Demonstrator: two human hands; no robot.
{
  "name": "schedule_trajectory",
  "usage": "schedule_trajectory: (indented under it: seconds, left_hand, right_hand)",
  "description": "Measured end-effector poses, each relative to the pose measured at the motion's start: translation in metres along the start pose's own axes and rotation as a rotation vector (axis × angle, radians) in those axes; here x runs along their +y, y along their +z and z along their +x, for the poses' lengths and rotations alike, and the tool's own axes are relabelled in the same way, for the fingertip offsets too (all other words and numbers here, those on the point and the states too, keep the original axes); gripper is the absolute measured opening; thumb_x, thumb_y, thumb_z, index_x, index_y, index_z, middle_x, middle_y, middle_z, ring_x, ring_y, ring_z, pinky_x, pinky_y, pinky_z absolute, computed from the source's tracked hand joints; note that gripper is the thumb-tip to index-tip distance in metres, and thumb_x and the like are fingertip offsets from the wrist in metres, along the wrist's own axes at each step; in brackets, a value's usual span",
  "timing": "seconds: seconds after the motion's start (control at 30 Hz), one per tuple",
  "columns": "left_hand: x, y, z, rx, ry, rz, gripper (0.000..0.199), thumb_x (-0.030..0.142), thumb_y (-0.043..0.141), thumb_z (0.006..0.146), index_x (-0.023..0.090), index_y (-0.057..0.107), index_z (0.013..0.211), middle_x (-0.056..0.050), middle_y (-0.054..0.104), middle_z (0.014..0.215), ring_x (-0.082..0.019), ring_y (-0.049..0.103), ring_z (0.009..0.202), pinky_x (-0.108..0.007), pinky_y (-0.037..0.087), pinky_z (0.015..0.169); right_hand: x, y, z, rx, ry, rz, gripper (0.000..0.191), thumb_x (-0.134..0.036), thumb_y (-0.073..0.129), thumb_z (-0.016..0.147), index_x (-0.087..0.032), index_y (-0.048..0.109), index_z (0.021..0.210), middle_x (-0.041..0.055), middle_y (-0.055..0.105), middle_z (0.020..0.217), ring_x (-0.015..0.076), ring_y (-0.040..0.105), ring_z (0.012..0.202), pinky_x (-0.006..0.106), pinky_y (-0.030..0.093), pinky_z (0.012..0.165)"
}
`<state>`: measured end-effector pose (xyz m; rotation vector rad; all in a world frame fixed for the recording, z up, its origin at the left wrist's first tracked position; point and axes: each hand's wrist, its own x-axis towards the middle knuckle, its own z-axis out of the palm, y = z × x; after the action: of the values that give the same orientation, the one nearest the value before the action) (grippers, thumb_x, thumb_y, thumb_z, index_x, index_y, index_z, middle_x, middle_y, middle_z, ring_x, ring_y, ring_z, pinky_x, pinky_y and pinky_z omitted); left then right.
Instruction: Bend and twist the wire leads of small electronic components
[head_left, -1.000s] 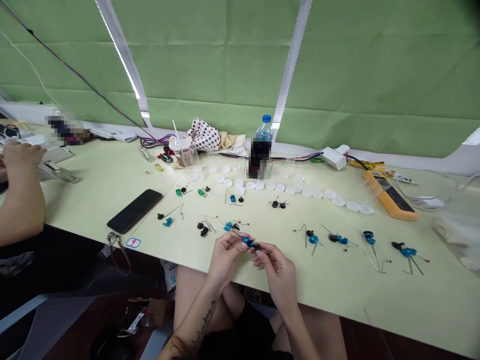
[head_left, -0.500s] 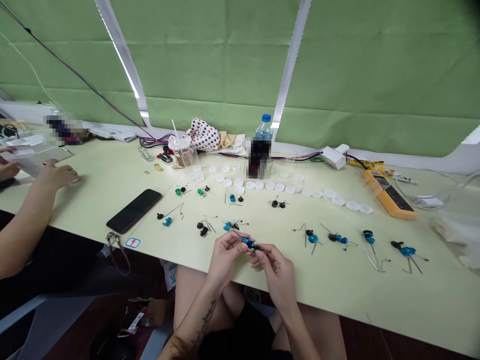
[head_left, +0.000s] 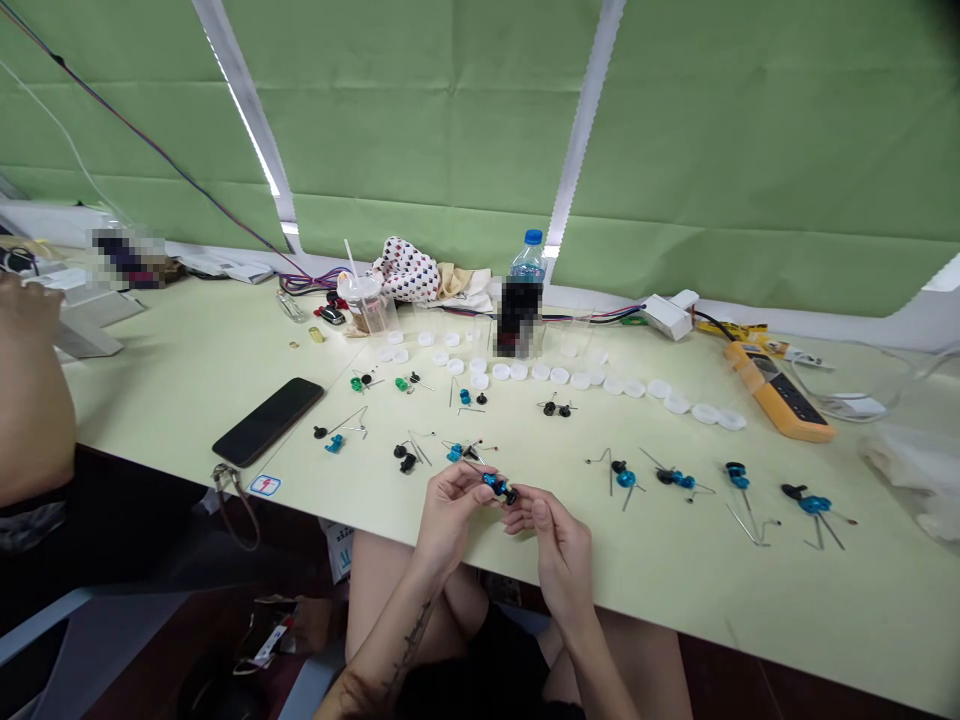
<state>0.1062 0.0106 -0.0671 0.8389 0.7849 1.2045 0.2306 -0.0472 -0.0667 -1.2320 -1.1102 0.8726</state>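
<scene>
Lower centre: left hand [head_left: 453, 512] pinching blue part [head_left: 493, 482]; right hand [head_left: 556, 533] sitting at black knob [head_left: 512, 496], hold unclear. Probably adjusting; next needing steady pinch.

Blue-and-black part [head_left: 493, 484], pale yellow counter [head_left: 187, 380]
White discs [head_left: 519, 371], green wall panels [head_left: 450, 130], an orange-and-black device [head_left: 780, 392], a black phone [head_left: 268, 422], and a white cloth [head_left: 405, 270] dotted with small dark and reddish motifs.
</scene>
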Motion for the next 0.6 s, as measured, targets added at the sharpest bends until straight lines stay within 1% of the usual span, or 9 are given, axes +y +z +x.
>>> schedule_trajectory:
  seconds: [0.2,0.33,0.47,0.53,0.6]
  left_hand:
    - [0.0031,0.0023,-0.0010,-0.002,-0.018,-0.001,0.016,0.020,0.074,0.065,0.013,0.063,0.074,-0.007,0.067,0.089,-0.013,0.061,0.071,-0.023,0.049,0.062]
    - [0.0036,0.0029,-0.0011,-0.001,-0.021,-0.003,0.017,0.020,0.075,0.065,0.013,0.064,0.075,-0.007,0.067,0.089,-0.012,0.060,0.068,-0.023,0.049,0.061]
    - [0.0030,0.0020,-0.0007,-0.010,-0.017,0.000,0.019,0.021,0.075,0.065,0.013,0.066,0.079,-0.006,0.067,0.082,-0.011,0.059,0.064,-0.022,0.048,0.061]
    - [0.0025,0.0014,-0.0005,-0.012,-0.014,0.004,0.019,0.021,0.075,0.065,0.013,0.066,0.079,-0.006,0.067,0.082,-0.011,0.059,0.065,-0.022,0.049,0.061]
    - [0.0019,0.0010,-0.0004,-0.008,-0.006,0.003,0.017,0.021,0.075,0.065,0.013,0.066,0.078,-0.006,0.067,0.085,-0.011,0.059,0.066,-0.022,0.049,0.062]
  right_hand:
    - [0.0027,0.0000,-0.0006,-0.046,0.014,0.004,0.037,-0.043,0.038,0.093,-0.016,0.062,0.101,0.0064,0.068,0.081,0.0162,0.064,0.066,0.028,0.054,0.060]
    - [0.0027,-0.0003,-0.0002,-0.072,0.011,-0.003,0.038,-0.043,0.037,0.094,-0.016,0.064,0.096,0.0069,0.068,0.081,0.0159,0.064,0.066,0.027,0.054,0.058]
    - [0.0035,-0.0002,0.0006,-0.080,0.015,-0.022,0.040,-0.045,0.037,0.093,-0.016,0.064,0.093,0.0075,0.068,0.079,0.0160,0.064,0.064,0.027,0.054,0.058]
    - [0.0033,-0.0001,0.0007,-0.068,0.035,-0.031,0.040,-0.046,0.037,0.093,-0.016,0.063,0.096,0.0069,0.068,0.078,0.0160,0.064,0.064,0.027,0.054,0.058]
    - [0.0024,-0.0001,0.0008,-0.046,0.051,-0.018,0.039,-0.047,0.038,0.092,-0.017,0.060,0.104,0.0057,0.067,0.078,0.0157,0.064,0.064,0.027,0.054,0.058]
